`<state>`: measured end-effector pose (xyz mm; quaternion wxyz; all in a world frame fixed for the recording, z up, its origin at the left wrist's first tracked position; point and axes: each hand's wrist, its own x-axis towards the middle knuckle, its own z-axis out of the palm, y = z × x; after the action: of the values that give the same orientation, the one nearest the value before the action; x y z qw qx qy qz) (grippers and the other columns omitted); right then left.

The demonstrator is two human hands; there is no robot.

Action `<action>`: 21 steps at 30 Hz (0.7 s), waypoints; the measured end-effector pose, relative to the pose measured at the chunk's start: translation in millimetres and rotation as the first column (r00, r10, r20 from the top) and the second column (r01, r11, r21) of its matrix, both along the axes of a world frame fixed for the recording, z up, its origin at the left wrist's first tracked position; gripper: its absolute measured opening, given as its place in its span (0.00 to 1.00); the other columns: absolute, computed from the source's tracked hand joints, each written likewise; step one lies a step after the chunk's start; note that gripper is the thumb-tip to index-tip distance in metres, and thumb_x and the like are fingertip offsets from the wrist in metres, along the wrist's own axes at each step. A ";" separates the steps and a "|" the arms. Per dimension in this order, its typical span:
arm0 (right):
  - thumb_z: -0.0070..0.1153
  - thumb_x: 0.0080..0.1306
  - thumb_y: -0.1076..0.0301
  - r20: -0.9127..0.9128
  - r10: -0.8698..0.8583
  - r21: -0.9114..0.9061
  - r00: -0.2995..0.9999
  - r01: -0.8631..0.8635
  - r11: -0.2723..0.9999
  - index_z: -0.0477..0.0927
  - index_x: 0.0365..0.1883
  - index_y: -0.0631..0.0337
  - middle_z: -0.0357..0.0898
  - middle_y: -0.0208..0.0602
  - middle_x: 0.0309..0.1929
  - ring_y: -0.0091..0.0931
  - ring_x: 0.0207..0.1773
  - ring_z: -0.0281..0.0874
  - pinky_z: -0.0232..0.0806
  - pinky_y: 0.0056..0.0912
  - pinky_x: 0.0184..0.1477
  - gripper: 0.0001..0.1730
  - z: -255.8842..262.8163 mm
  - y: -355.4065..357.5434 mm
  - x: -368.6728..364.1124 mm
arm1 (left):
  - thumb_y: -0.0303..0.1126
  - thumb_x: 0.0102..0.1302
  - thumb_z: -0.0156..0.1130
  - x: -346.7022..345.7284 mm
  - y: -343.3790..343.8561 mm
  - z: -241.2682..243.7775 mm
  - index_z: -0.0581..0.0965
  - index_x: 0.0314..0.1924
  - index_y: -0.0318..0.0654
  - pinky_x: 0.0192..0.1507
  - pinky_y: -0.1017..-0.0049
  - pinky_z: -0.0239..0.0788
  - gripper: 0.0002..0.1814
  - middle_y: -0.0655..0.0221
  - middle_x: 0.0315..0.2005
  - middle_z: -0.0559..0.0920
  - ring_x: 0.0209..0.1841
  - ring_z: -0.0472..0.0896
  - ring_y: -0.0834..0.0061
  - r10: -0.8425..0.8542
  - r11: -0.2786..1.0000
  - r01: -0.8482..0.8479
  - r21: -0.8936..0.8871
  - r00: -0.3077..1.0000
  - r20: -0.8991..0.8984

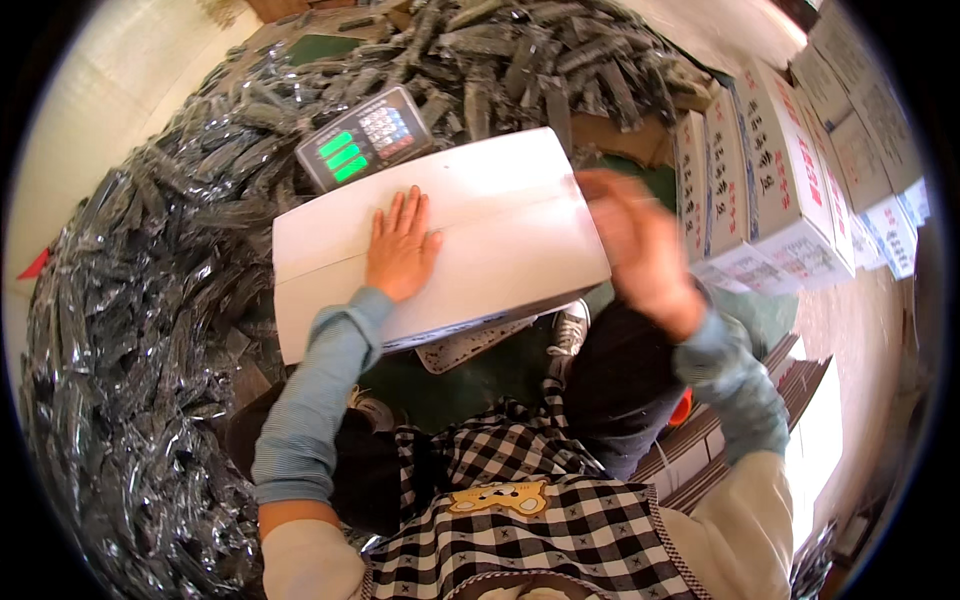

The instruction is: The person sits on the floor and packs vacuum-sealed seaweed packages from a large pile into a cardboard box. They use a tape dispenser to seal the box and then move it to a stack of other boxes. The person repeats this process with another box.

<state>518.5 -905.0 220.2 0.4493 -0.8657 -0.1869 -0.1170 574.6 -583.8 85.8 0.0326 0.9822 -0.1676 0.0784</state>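
A white cardboard box (pixel 480 225) lies before me with its top flaps folded together along a middle seam. My left hand (pixel 403 244) rests flat on the top, fingers a little apart. At the right end of the box is my right hand (pixel 637 240), blurred by motion; I cannot tell whether it grips anything. Beneath the box shows the metal platform (pixel 472 345) of a scale. Its display panel (pixel 365 140), with lit green digits, stands behind the box's far edge.
Dark dried pieces in clear plastic wrapping (pixel 135 322) are heaped to the left and behind. Printed white cartons (pixel 780 172) stand stacked on the right. Bundled flat cardboard (pixel 720 457) lies beside my right leg, near a red object (pixel 680 409). My shoe (pixel 570 330) is close to the platform.
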 end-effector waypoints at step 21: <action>0.34 0.75 0.36 -0.683 0.541 0.726 0.490 0.376 0.576 0.64 0.70 0.58 0.72 0.38 0.64 0.33 0.62 0.71 0.65 0.37 0.64 0.39 -182.6 -54.9 95.1 | 0.63 0.72 0.43 -101.5 203.0 3.2 0.64 0.68 0.33 0.63 0.62 0.64 0.41 0.60 0.62 0.74 0.61 0.73 0.60 -0.067 -0.513 -0.506 -0.693 0.829 -0.556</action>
<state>613.7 -959.9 37.6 0.8250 -0.4769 0.0931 0.2887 473.1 -380.8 89.0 0.8472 0.4803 0.2267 0.0161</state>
